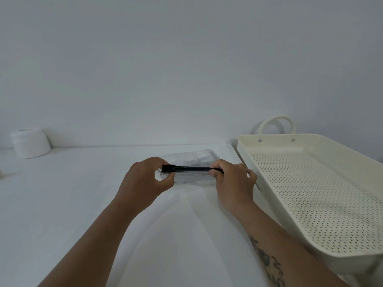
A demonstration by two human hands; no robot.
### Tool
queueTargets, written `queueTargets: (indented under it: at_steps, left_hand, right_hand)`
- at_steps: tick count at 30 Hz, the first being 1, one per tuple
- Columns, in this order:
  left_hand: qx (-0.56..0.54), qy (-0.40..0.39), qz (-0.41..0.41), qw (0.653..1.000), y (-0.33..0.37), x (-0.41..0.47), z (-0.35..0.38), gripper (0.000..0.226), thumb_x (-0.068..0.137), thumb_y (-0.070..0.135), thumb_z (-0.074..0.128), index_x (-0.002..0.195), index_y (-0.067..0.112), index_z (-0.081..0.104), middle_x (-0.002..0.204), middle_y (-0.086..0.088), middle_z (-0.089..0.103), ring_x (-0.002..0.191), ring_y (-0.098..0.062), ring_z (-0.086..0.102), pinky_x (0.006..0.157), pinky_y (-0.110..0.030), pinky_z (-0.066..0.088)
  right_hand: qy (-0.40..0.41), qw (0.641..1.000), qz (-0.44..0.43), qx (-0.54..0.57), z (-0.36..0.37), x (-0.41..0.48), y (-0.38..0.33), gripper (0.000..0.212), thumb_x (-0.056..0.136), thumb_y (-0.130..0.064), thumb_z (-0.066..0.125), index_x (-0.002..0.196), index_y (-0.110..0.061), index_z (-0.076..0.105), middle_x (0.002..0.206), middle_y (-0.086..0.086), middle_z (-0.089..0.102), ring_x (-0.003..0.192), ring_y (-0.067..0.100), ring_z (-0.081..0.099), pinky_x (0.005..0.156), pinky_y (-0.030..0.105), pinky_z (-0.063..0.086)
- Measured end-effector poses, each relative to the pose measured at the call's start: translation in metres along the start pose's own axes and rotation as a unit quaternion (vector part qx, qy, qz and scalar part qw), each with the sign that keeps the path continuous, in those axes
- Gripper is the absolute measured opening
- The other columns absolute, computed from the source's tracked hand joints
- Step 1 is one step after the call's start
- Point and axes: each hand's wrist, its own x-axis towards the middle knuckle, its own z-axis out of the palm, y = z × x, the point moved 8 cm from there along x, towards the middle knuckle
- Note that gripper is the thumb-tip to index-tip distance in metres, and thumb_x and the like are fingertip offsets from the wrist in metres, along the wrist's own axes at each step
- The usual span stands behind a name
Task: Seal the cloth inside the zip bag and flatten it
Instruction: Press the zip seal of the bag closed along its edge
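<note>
A clear zip bag lies on the white table in the middle of the head view, with a white folded cloth showing through its far part. Its near edge carries a black zip strip. My left hand pinches the strip's left end between thumb and fingers. My right hand pinches the strip's right end. The strip is lifted slightly and stretched between both hands. Whether the strip is pressed closed along its length I cannot tell.
A cream perforated tray with a loop handle stands at the right, close beside my right hand. A white cylindrical jar sits at the far left against the wall. A white wall rises behind the table.
</note>
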Motion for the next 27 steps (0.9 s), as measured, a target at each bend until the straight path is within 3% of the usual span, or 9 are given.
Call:
queueTargets:
  at_steps: [6,12,16,23,27]
  left_hand:
    - [-0.007,-0.003,-0.014,1.000,-0.003,0.000,-0.003,0.007,0.080,0.025,0.070,0.079,0.025,0.064,0.083,0.013,0.067,0.082,-0.009,0.061,0.072,-0.027,0.047]
    - [-0.011,-0.002,-0.017,1.000,-0.006,-0.001,-0.007,0.005,0.080,0.024,0.071,0.082,0.025,0.066,0.085,0.016,0.068,0.070,0.005,0.056,0.061,-0.018,0.037]
    - [-0.023,0.004,-0.030,0.999,-0.012,0.000,-0.008,0.006,0.079,0.025,0.071,0.082,0.027,0.066,0.086,0.016,0.068,0.086,0.003,0.058,0.072,-0.016,0.044]
    - [-0.070,-0.002,-0.027,0.997,-0.016,0.000,-0.001,0.021,0.076,0.030,0.075,0.092,0.033,0.061,0.093,0.017,0.067,0.095,0.000,0.060,0.078,-0.013,0.043]
    - [-0.078,0.005,-0.021,0.997,-0.015,-0.001,-0.002,0.031,0.071,0.037,0.080,0.095,0.034,0.061,0.093,0.018,0.067,0.095,-0.001,0.060,0.078,-0.011,0.040]
  right_hand:
    - [0.007,1.000,0.008,0.002,0.001,0.001,0.006,0.018,0.094,-0.032,0.056,0.076,-0.034,0.058,0.072,-0.013,0.061,0.098,0.015,0.048,0.103,0.041,0.019]
    - [0.010,1.000,0.013,0.004,0.003,0.001,0.010,0.024,0.094,-0.029,0.056,0.071,-0.036,0.056,0.062,-0.019,0.053,0.095,0.013,0.045,0.100,0.040,0.020]
    - [0.009,1.000,0.011,0.004,0.005,0.002,0.010,0.021,0.093,-0.033,0.056,0.073,-0.034,0.057,0.064,-0.017,0.054,0.095,0.013,0.046,0.100,0.040,0.021]
    - [0.008,0.996,-0.050,0.072,0.001,0.002,0.002,0.014,0.091,-0.026,0.060,0.078,-0.029,0.061,0.072,-0.012,0.064,0.085,0.014,0.053,0.086,0.031,0.021]
    - [-0.004,0.992,-0.099,0.072,0.003,-0.001,-0.011,0.011,0.091,-0.027,0.061,0.080,-0.030,0.061,0.074,-0.014,0.064,0.085,0.011,0.055,0.091,0.032,0.022]
